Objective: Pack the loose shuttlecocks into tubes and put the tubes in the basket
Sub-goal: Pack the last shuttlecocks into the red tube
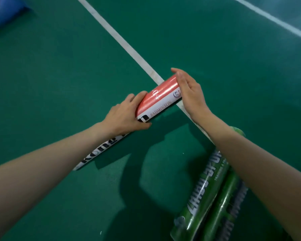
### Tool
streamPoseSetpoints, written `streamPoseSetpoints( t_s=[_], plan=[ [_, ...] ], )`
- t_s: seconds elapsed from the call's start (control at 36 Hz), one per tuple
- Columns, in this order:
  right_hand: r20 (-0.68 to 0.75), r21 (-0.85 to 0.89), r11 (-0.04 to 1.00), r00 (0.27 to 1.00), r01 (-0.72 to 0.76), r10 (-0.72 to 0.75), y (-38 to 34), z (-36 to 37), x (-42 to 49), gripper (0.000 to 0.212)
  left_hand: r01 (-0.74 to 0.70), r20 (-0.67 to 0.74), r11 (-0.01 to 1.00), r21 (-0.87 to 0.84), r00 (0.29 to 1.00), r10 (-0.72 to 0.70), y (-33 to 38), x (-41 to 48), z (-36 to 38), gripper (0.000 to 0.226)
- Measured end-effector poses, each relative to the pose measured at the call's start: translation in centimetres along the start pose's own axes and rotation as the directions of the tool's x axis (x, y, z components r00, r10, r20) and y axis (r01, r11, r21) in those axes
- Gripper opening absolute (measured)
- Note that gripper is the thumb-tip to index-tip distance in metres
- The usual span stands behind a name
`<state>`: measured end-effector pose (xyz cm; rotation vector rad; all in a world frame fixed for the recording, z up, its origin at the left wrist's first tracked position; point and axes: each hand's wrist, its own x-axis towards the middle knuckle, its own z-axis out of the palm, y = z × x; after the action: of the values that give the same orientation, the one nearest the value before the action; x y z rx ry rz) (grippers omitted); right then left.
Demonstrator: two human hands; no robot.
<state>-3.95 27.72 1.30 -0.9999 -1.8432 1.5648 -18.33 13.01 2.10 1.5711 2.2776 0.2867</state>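
Note:
A red and white shuttlecock tube [159, 98] marked "BADMINTON" is held low over the green court floor, lying slantwise. My left hand [127, 115] grips it around the middle, fingers wrapped over it. My right hand [188, 89] lies flat against the tube's far upper end, palm on the end and fingers straight. The tube's lower white part with black letters [101, 148] runs down under my left wrist. No loose shuttlecock and no basket is in view.
Two green tubes [207, 193] lie side by side on the floor at the lower right, partly under my right forearm. A white court line [122, 40] crosses the floor diagonally. A blue object [7, 11] sits at the top left corner.

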Motion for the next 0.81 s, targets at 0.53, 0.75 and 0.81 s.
streamPoseSetpoints(
  t_s=[0.53,0.75,0.81],
  plan=[
    [-0.352,0.158,0.965,0.901,-0.209,0.253,-9.1,-11.4,-17.3,0.029,-0.285,0.294,0.95,-0.127,0.904,0.31,16.0,-6.9,-5.7,0.091],
    [-0.52,0.5,0.827,0.674,-0.258,0.525,0.6,-12.8,-21.9,0.034,-0.367,0.26,0.924,0.109,0.907,0.33,19.4,-8.9,4.8,0.097],
    [-0.47,0.635,0.732,0.628,-0.248,0.621,2.6,-13.1,-23.0,0.06,-0.356,0.28,0.929,0.098,0.906,0.317,20.4,-9.1,7.2,0.099]
  ],
)
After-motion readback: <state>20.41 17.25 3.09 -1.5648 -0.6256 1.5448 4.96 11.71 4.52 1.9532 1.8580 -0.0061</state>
